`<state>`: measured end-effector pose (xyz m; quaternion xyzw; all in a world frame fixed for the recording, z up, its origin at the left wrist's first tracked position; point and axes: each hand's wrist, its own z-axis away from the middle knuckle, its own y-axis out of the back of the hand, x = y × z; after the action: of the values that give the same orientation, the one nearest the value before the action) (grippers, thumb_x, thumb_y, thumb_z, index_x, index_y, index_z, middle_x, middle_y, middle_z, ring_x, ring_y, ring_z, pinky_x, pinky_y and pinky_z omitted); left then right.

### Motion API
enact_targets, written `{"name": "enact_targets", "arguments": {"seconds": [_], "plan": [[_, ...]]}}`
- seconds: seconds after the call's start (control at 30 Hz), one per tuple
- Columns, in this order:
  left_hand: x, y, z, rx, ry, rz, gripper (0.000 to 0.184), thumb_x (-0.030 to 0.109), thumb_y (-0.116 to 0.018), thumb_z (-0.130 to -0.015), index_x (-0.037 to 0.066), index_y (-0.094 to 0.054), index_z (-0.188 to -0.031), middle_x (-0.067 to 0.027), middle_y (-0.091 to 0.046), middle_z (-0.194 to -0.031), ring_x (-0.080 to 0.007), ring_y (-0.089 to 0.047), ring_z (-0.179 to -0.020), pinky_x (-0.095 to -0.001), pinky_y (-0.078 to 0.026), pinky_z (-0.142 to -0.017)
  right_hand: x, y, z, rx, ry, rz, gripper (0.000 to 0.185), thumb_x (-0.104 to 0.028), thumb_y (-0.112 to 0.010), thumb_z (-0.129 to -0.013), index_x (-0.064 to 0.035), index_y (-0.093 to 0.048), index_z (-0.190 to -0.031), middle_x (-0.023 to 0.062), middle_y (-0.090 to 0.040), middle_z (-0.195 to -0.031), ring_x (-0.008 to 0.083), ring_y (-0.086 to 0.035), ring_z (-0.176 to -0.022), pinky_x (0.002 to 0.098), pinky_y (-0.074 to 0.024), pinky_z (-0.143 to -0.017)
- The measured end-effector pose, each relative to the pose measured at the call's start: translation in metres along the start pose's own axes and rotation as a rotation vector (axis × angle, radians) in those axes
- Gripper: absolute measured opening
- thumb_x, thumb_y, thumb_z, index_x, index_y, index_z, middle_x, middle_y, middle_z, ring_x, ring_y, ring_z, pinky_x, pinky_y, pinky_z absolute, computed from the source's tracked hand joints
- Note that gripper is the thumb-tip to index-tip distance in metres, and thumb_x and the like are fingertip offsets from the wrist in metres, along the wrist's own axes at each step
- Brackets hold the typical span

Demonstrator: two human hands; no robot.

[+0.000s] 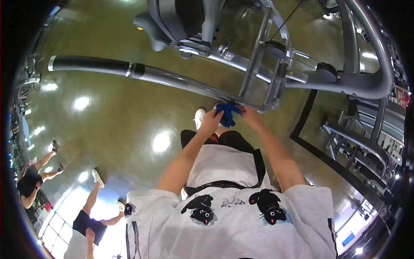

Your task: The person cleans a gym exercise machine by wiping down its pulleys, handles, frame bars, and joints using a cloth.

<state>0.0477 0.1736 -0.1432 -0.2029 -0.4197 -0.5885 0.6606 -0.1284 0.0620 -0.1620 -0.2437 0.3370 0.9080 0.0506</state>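
Note:
A crumpled blue cloth (227, 115) hangs between my two hands, just in front of a grey metal bar (185, 82) of a gym machine. My left hand (211, 120) has its fingers closed on the left side of the cloth. At the cloth's right edge, my right hand (251, 115) pinches it, close to the lower corner of the machine's frame (269, 105). Folds of the cloth partly hide the fingertips of both hands.
The machine's padded seat (151, 30) and pulley (274, 48) stand ahead. A thick curved tube (379, 82) rises at right, with a rack (358, 142) behind it. My white shoe (199, 117) is on the shiny floor. Two people (90, 224) are at lower left.

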Motion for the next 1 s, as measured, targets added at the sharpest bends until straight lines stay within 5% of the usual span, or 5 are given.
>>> {"name": "enact_targets", "arguments": {"seconds": [0.23,0.47,0.6,0.73,1.0], "plan": [[0.035,0.083,0.026,0.495,0.001,0.317,0.027,0.024,-0.057,-0.090,-0.002,-0.060,-0.082,0.0027,-0.053,-0.071,-0.0072,-0.043,-0.068,-0.0256,-0.038,-0.060,0.032,-0.050,0.034,-0.004,0.190,-0.191,0.042,-0.020,-0.057,-0.084,-0.0105,-0.051,-0.125,0.0154,-0.061,-0.112,0.0275,-0.060,-0.103,0.0365,-0.0483,-0.080],[0.107,0.152,0.035,1.060,-0.672,0.201,0.022,0.011,-0.057,-0.089,-0.004,-0.054,-0.105,-0.0094,-0.045,-0.115,-0.0153,-0.049,-0.086,-0.0303,-0.040,-0.080,-0.022,-0.018,0.053,-0.040,0.222,-0.281,0.035,-0.023,-0.053,-0.089,-0.0075,-0.052,-0.120,0.0145,-0.062,-0.110,0.0282,-0.060,-0.102,0.0358,-0.0465,-0.085],[0.093,0.149,0.007,0.959,-0.776,-0.573,0.043,0.015,-0.065,-0.084,-0.005,-0.043,-0.116,-0.0326,-0.015,-0.135,-0.0517,-0.034,-0.120,-0.0489,-0.037,-0.097,-0.034,-0.021,0.050,0.013,0.224,-0.271,0.032,-0.024,-0.053,-0.089,-0.0060,-0.055,-0.115,0.0142,-0.063,-0.105,0.0276,-0.062,-0.096,0.0346,-0.0476,-0.082],[0.085,0.127,0.004,0.912,-0.679,-0.513,0.047,0.017,-0.061,-0.086,0.001,-0.037,-0.123,-0.0400,0.002,-0.139,-0.0582,-0.020,-0.125,-0.0534,-0.031,-0.101,-0.059,-0.013,0.065,0.062,0.253,-0.349,0.031,-0.019,-0.051,-0.087,-0.0045,-0.057,-0.113,0.0183,-0.062,-0.105,0.0302,-0.062,-0.094,0.0375,-0.0483,-0.081],[0.055,0.089,0.022,0.639,-0.477,-1.064,0.048,0.010,-0.065,-0.074,0.005,-0.052,-0.119,-0.0269,-0.036,-0.119,-0.0387,-0.043,-0.104,-0.0513,-0.035,-0.090,-0.104,-0.019,0.070,0.064,0.351,-0.434,0.028,-0.017,-0.050,-0.089,-0.0047,-0.058,-0.113,0.0166,-0.063,-0.105,0.0295,-0.062,-0.094,0.0359,-0.0484,-0.081]]}}
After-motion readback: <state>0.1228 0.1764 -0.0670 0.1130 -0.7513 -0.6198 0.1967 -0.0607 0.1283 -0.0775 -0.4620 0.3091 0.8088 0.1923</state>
